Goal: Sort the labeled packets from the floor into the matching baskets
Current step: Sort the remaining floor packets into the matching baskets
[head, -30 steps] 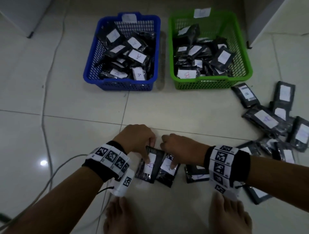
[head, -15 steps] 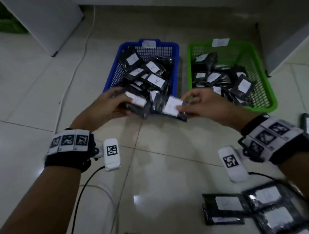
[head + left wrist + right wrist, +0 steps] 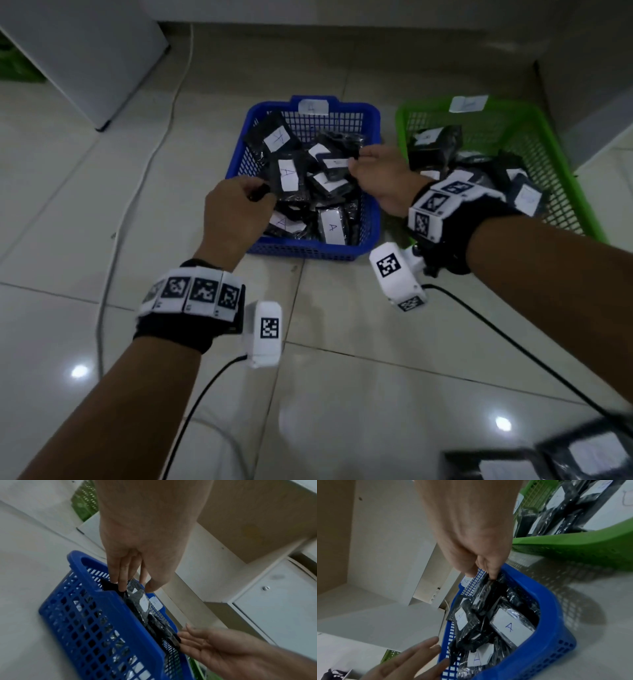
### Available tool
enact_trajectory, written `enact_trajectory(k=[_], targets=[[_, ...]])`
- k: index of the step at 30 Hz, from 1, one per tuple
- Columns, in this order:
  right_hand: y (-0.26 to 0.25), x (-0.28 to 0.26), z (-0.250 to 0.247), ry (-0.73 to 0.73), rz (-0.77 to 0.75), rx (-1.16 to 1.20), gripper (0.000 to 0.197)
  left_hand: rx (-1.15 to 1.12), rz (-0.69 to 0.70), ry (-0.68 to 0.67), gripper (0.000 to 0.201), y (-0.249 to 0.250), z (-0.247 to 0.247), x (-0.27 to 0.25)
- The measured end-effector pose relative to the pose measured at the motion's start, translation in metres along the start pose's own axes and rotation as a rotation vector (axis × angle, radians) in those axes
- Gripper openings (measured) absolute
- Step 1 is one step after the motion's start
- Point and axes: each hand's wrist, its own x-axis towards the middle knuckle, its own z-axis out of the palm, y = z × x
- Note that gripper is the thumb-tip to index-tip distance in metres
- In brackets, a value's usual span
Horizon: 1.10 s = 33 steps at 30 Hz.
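Both hands reach over the blue basket (image 3: 313, 250), whose paper tag reads A, evidently to drop A-labeled packets where they belong. The left hand (image 3: 236, 212), at the basket's 9 o'clock rim, has its fingertips (image 3: 122, 586) curled down onto the corner of a black packet (image 3: 286, 178) already lying on the pile. The right hand (image 3: 380, 178), at 3 o'clock, pinches the edge of another packet (image 3: 334, 164) between thumb and fingers. The green basket (image 3: 561, 144) sits beside it at 3 o'clock; unsorted packets (image 3: 534, 462) remain on the floor at 5 o'clock. Half a second earlier both packets were held just short of the basket's near wall; now they are inside.
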Motion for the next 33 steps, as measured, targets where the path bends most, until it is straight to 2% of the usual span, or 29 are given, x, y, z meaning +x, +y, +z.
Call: enact_trajectory(k=[3,7,8,10,13,16,18,21,23,25,27,31,33], targets=[[-0.001,-0.017,-0.01,-0.078,-0.134,-0.131,0.05,0.074,0.161,0.062,0.023,0.004,0.002,-0.017],[-0.003,-0.058,-0.049,-0.209,-0.493,-0.455,0.04,0.016,0.378,-0.099,0.016,0.028,0.024,-0.054],[0.001,-0.07,-0.062,-0.254,-0.555,-0.527,0.036,0.034,0.42,-0.139,0.014,0.037,0.033,-0.068],[0.013,-0.092,-0.087,-0.343,-0.587,-0.599,0.03,0.074,0.447,-0.217,0.014,0.049,0.051,-0.097],[0.037,-0.123,-0.127,-0.411,-0.576,-0.674,0.026,0.189,0.486,-0.391,0.015,0.06,0.079,-0.143],[0.067,-0.15,-0.163,-0.491,-0.437,-0.755,0.024,0.31,0.521,-0.691,0.021,0.064,0.108,-0.184],[0.092,-0.164,-0.188,-0.564,-0.361,-0.81,0.023,0.361,0.57,-0.881,0.036,0.066,0.126,-0.208],[0.123,-0.181,-0.217,-0.62,-0.244,-0.85,0.024,0.443,0.664,-1.073,0.067,0.066,0.148,-0.248],[0.14,-0.191,-0.232,-0.597,-0.196,-0.837,0.024,0.507,0.716,-1.118,0.078,0.066,0.159,-0.27],[0.153,-0.199,-0.24,-0.585,-0.168,-0.818,0.023,0.466,0.699,-1.096,0.063,0.068,0.165,-0.278],[0.162,-0.206,-0.243,-0.589,-0.15,-0.806,0.023,0.419,0.644,-1.073,0.047,0.07,0.167,-0.271],[0.179,-0.21,-0.241,-0.58,-0.164,-0.76,0.028,0.412,0.507,-1.1,0.047,0.07,0.164,-0.238],[0.189,-0.208,-0.238,-0.551,-0.161,-0.741,0.036,0.379,0.428,-1.106,0.044,0.066,0.161,-0.224]])
